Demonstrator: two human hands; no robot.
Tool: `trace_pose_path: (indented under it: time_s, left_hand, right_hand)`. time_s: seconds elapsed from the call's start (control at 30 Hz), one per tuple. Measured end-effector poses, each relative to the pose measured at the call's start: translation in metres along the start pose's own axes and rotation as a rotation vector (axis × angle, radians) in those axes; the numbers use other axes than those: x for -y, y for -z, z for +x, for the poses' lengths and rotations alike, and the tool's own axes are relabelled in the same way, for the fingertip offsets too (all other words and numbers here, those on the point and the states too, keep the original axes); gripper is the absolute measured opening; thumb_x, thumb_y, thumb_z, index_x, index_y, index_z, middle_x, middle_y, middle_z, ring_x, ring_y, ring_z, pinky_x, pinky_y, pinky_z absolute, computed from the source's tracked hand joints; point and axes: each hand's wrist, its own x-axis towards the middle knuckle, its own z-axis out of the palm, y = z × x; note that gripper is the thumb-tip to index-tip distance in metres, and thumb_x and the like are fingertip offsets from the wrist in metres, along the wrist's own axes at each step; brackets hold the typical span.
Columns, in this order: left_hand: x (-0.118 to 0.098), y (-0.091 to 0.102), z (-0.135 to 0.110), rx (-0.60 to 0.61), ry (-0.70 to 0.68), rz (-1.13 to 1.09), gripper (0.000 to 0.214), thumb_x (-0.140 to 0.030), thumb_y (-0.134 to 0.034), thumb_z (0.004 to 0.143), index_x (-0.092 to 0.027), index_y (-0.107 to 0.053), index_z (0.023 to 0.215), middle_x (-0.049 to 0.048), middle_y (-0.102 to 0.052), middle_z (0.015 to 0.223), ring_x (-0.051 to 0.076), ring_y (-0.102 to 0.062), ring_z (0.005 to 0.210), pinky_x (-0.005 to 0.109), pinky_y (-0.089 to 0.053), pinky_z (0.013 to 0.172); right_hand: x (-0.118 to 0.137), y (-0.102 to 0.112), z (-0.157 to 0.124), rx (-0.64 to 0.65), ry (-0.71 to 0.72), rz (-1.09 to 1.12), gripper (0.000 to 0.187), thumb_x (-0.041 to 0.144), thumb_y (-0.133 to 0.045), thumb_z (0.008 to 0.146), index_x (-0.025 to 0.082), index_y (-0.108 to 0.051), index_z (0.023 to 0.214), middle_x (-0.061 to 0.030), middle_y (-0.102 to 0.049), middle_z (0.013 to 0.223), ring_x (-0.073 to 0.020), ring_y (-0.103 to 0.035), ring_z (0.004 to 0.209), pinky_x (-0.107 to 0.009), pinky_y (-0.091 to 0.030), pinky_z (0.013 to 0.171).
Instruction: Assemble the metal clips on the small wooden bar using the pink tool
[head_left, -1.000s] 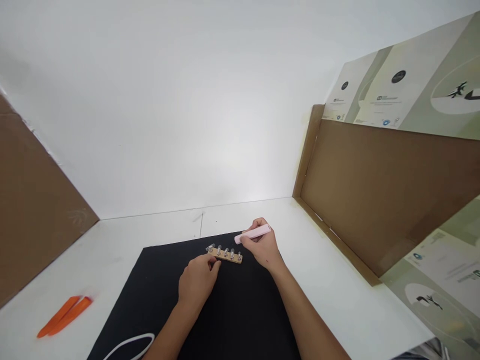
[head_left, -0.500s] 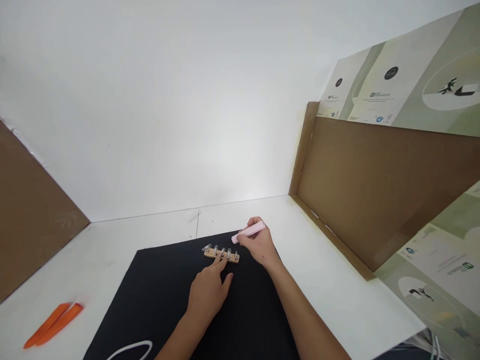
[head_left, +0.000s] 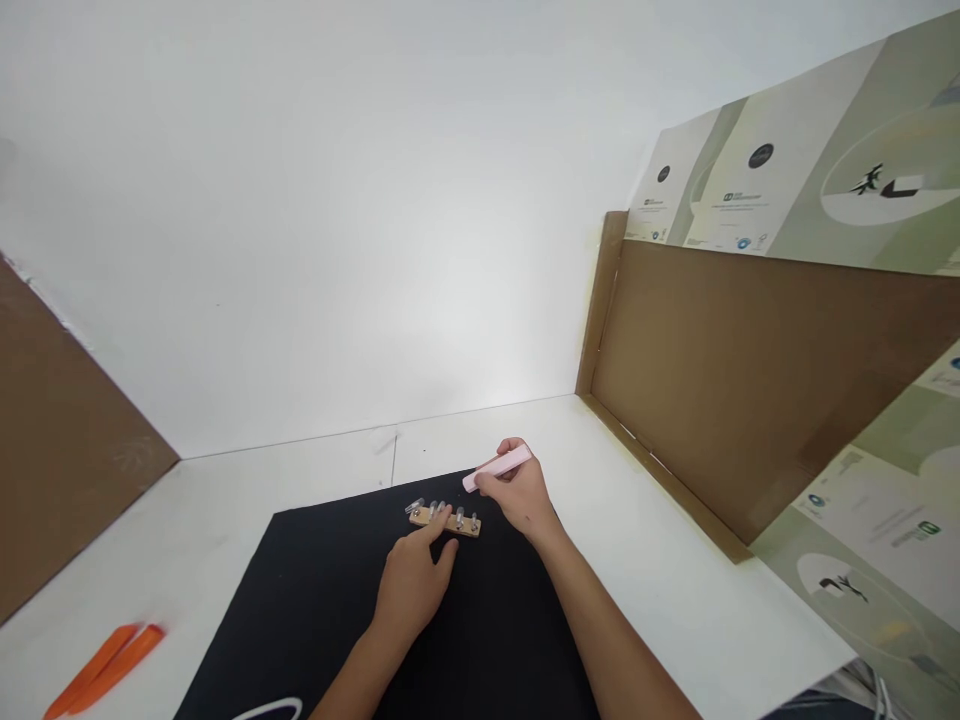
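One strip (head_left: 467,527), clear pieces (head_left: 460,517) already mounted along it, lies far on the mat (head_left: 315,560) under the loosely spread left hand (head_left: 414,577); the right hand (head_left: 519,495), closed round one pink stick (head_left: 499,467), is apart, rightward.

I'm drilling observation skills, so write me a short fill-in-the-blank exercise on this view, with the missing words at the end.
1. The right hand holds a bar coloured ____.
2. The left hand has fingers over a strip on a mat coloured ____.
3. The bar is to the ____ of the strip.
Missing words: pink; black; right.
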Motion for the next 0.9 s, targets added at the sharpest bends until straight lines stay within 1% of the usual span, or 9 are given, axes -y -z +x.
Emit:
trace_pose_path:
  time_s: [0.07, 0.13, 0.17, 0.2, 0.3, 0.37, 0.53, 0.73, 0.9]
  left_hand:
    - [-0.0005, 0.0029, 0.0010, -0.021, 0.012, -0.040, 0.043, -0.030, -0.050, 0.087, -0.025, -0.062, 0.128, 0.0049, -0.074, 0.110, 0.025, -0.069, 0.097, 0.035, -0.052, 0.087]
    - [-0.0016, 0.0060, 0.0013, -0.010, 0.037, -0.064, 0.039, -0.033, -0.050, 0.088, -0.025, -0.067, 0.122, 0.0032, -0.077, 0.092, 0.022, -0.071, 0.078, 0.033, -0.054, 0.077]
    - [-0.0022, 0.0072, 0.0013, -0.002, 0.047, -0.069, 0.038, -0.034, -0.050, 0.088, -0.025, -0.069, 0.119, 0.0026, -0.078, 0.088, 0.021, -0.070, 0.072, 0.032, -0.054, 0.074]
    - [-0.0026, 0.0079, 0.0010, 0.002, 0.053, -0.063, 0.037, -0.035, -0.050, 0.087, -0.026, -0.070, 0.118, 0.0026, -0.078, 0.089, 0.021, -0.070, 0.072, 0.032, -0.053, 0.075]
    - [-0.0030, 0.0075, -0.0007, 0.016, 0.051, 0.031, 0.039, -0.035, -0.052, 0.086, -0.028, -0.068, 0.121, 0.0045, -0.075, 0.109, 0.026, -0.069, 0.096, 0.036, -0.051, 0.085]
    - [-0.0030, 0.0058, -0.0023, 0.045, 0.056, 0.112, 0.042, -0.035, -0.051, 0.087, -0.029, -0.064, 0.126, 0.0065, -0.073, 0.114, 0.030, -0.065, 0.106, 0.039, -0.049, 0.088]
    - [-0.0051, 0.0038, -0.0049, 0.083, 0.085, 0.198, 0.048, -0.034, -0.049, 0.088, -0.028, -0.056, 0.135, 0.0103, -0.074, 0.107, 0.031, -0.067, 0.100, 0.040, -0.050, 0.083]
    - [-0.0059, 0.0059, -0.0034, 0.078, 0.123, 0.047, 0.048, -0.035, -0.051, 0.086, -0.025, -0.058, 0.133, 0.0086, -0.068, 0.124, 0.030, -0.061, 0.115, 0.039, -0.047, 0.093]
    - [-0.0024, 0.0034, -0.0022, 0.071, 0.130, 0.002, 0.050, -0.034, -0.052, 0.085, -0.024, -0.058, 0.134, 0.0088, -0.068, 0.123, 0.031, -0.060, 0.118, 0.042, -0.046, 0.098]
  right_hand:
    - [0.0026, -0.0006, 0.0003, -0.017, -0.013, 0.039, 0.045, 0.015, -0.068, 0.066, 0.024, -0.039, 0.098, 0.0036, -0.069, 0.073, -0.0149, -0.064, 0.060, -0.025, -0.049, 0.058]
    - [0.0053, -0.0009, 0.0007, -0.044, -0.030, 0.062, 0.047, 0.015, -0.068, 0.066, 0.024, -0.037, 0.100, 0.0023, -0.071, 0.077, -0.0152, -0.065, 0.062, -0.026, -0.050, 0.060]
    - [0.0065, -0.0009, 0.0009, -0.057, -0.038, 0.068, 0.047, 0.015, -0.068, 0.066, 0.024, -0.037, 0.100, 0.0019, -0.071, 0.078, -0.0149, -0.065, 0.061, -0.026, -0.050, 0.060]
    - [0.0076, -0.0008, 0.0011, -0.069, -0.045, 0.071, 0.047, 0.015, -0.068, 0.066, 0.024, -0.037, 0.100, 0.0017, -0.072, 0.078, -0.0143, -0.064, 0.060, -0.025, -0.050, 0.059]
    - [0.0097, -0.0003, 0.0014, -0.091, -0.053, 0.082, 0.048, 0.016, -0.069, 0.065, 0.023, -0.037, 0.100, 0.0017, -0.072, 0.076, -0.0130, -0.062, 0.056, -0.025, -0.048, 0.058]
    - [0.0100, -0.0001, 0.0014, -0.097, -0.054, 0.087, 0.048, 0.016, -0.069, 0.065, 0.023, -0.038, 0.100, 0.0019, -0.072, 0.076, -0.0127, -0.062, 0.055, -0.025, -0.048, 0.058]
    - [0.0091, 0.0003, 0.0011, -0.086, -0.048, 0.076, 0.047, 0.017, -0.069, 0.064, 0.024, -0.038, 0.099, 0.0022, -0.071, 0.075, -0.0140, -0.063, 0.057, -0.026, -0.049, 0.058]
    - [0.0070, 0.0010, 0.0015, -0.060, -0.049, 0.071, 0.047, 0.016, -0.070, 0.065, 0.024, -0.039, 0.099, 0.0028, -0.071, 0.074, -0.0146, -0.064, 0.059, -0.025, -0.049, 0.058]
    - [0.0069, 0.0011, 0.0014, -0.058, -0.046, 0.064, 0.047, 0.016, -0.070, 0.065, 0.024, -0.039, 0.100, 0.0023, -0.071, 0.075, -0.0149, -0.065, 0.060, -0.025, -0.050, 0.058]
